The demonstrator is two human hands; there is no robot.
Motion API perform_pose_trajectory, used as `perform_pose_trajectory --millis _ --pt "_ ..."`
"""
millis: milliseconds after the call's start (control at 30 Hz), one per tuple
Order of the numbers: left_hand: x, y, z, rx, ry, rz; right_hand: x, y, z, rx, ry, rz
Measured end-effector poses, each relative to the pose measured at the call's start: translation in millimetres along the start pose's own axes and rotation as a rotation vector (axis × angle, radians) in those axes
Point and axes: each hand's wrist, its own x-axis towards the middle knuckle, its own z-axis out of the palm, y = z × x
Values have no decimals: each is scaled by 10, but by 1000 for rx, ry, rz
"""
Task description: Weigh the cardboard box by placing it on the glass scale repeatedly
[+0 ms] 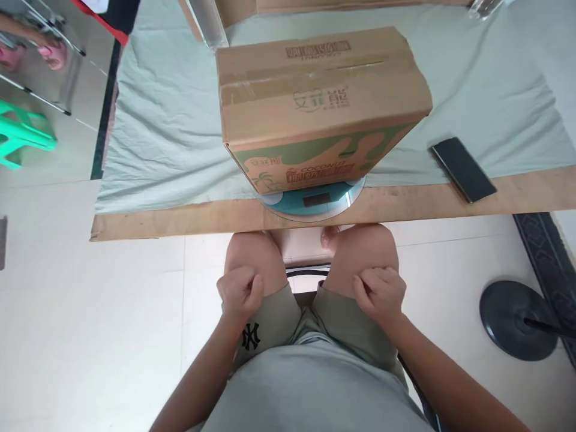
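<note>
Both hands rest as fists on my thighs, below the table edge. My left hand (240,291) is closed on the left thigh, and nothing shows in its fingers. On the other thigh lies my right hand (380,293), also curled shut with nothing visible in it. Ahead of them a taped cardboard box (315,114) with green and brown coconut print stands on a round glass scale (317,204). The scale's small dark display faces me near the table's front edge. Neither hand touches the box or the scale.
A dark phone (463,170) lies right of the box, on the cloth-covered table (171,132) with its bare wooden front edge. More cardboard (279,5) is at the back. A green stool (24,133) stands left, a black round base (517,320) right. Another person's feet (54,55) show upper left.
</note>
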Motion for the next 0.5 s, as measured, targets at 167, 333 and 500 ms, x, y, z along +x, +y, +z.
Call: perform_pose_trajectory --millis 167,333,500 --pt "-56 -6 -37 -2 10 21 -64 -40 14 31 50 82" --pt "-65 -19 -18 -49 16 10 -45 -45 33 50 21 36" --pt "-79 -28 -65 -161 -14 -59 4 -55 -57 138 0 56"
